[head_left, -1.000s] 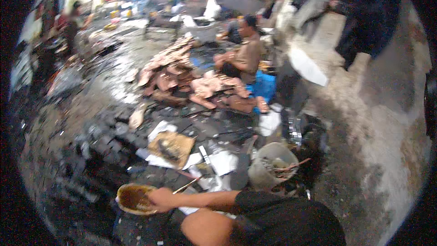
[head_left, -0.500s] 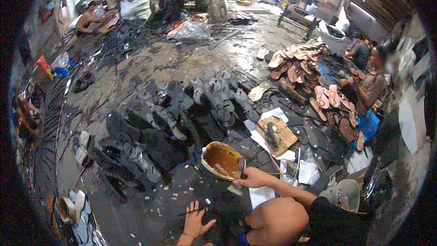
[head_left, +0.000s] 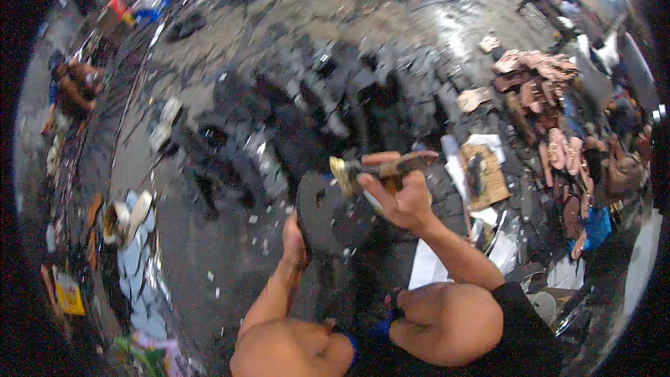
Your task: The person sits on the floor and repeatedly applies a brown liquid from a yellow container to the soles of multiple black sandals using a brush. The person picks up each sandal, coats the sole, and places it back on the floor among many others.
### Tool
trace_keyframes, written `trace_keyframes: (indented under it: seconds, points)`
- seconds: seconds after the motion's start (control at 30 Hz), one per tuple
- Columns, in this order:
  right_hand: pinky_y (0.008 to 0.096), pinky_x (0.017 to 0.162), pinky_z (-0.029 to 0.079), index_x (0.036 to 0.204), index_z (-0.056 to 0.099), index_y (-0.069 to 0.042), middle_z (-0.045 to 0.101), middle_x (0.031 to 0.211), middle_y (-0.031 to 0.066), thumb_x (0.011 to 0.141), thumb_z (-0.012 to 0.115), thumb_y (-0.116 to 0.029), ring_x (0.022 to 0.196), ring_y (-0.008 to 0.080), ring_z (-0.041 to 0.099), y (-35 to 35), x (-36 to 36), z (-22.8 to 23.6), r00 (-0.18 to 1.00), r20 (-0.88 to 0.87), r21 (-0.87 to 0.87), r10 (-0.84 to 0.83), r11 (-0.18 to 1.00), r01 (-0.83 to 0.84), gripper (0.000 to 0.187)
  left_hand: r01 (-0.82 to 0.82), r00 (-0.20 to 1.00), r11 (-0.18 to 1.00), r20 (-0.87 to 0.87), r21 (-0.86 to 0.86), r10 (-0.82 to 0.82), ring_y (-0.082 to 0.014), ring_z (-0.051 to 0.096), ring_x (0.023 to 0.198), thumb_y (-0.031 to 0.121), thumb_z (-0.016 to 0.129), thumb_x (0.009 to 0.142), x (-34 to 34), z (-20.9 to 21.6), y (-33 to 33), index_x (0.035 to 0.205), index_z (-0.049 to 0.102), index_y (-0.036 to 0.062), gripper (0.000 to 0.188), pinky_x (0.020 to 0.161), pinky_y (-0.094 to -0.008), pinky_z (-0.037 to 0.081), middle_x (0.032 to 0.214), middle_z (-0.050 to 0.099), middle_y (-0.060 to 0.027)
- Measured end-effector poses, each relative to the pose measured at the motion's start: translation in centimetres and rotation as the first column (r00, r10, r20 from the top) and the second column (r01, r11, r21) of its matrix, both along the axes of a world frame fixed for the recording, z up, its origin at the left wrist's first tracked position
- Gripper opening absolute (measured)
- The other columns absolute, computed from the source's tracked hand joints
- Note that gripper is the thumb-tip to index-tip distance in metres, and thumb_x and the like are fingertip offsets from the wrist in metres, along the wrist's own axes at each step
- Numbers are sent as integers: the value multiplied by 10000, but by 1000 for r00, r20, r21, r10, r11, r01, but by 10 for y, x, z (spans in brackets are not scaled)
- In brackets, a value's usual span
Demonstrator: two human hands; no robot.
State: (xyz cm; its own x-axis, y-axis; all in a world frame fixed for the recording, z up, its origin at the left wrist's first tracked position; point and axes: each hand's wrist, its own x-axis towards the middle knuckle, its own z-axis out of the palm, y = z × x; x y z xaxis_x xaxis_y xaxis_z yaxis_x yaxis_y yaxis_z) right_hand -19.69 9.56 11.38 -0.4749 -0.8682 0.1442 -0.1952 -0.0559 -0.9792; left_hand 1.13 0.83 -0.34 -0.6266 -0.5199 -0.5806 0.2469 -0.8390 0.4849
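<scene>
My left hand (head_left: 294, 239) is closed on the edge of a dark sole (head_left: 315, 211), holding it upright in front of my knees. In my right hand (head_left: 408, 204) is a brush (head_left: 380, 166), held level, its yellowish, wet-looking bristles pointing left just above and right of the sole. Bristles and sole look apart, though blur makes this hard to judge. A bowl of brown paste lies mostly hidden behind my right hand; only a bit of its pale rim shows.
Rows of dark soles (head_left: 335, 115) cover the floor ahead. At right are a cardboard piece (head_left: 494, 185) with a dark item on it, white sheets (head_left: 429, 265) and a pile of pinkish sandals (head_left: 534, 73). Pale blue pieces (head_left: 136, 258) lie at left; another person (head_left: 73, 91) sits beyond.
My view has tilted down and turned left. The left hand, open and bare before, now grips a dark sole. My right hand has lifted the brush from the bowl's rim and swung its bristles leftward.
</scene>
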Motion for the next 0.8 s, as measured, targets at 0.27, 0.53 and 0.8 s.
trace_keyframes:
  seconds: [0.27,0.53,0.8]
  points:
    - [390,860,535,1032,719,-62,739,1003,119,892,721,-184,945,274,709,-25,42,-23,937,-163,125,308,949,-290,186,-213,971,957,-147,-195,186,-199,667,986,285,442,1035,13,17,3,1298,585,17,402,866,-361,550,1155,669,-75]
    - [333,779,538,1048,715,-44,729,963,100,869,778,-185,882,210,697,-22,56,-4,968,-121,-8,219,975,-221,237,-178,978,875,21,-450,209,-163,666,958,317,547,1008,9,5,3,1257,607,11,400,790,-312,557,1144,675,-44]
    - [362,821,543,1064,714,-30,731,1037,73,913,725,-228,921,205,686,-22,64,-22,880,312,82,359,912,-401,249,-176,976,915,-187,-364,113,-220,681,983,354,514,1019,36,-12,-12,1271,586,2,439,854,-369,580,1158,678,-87]
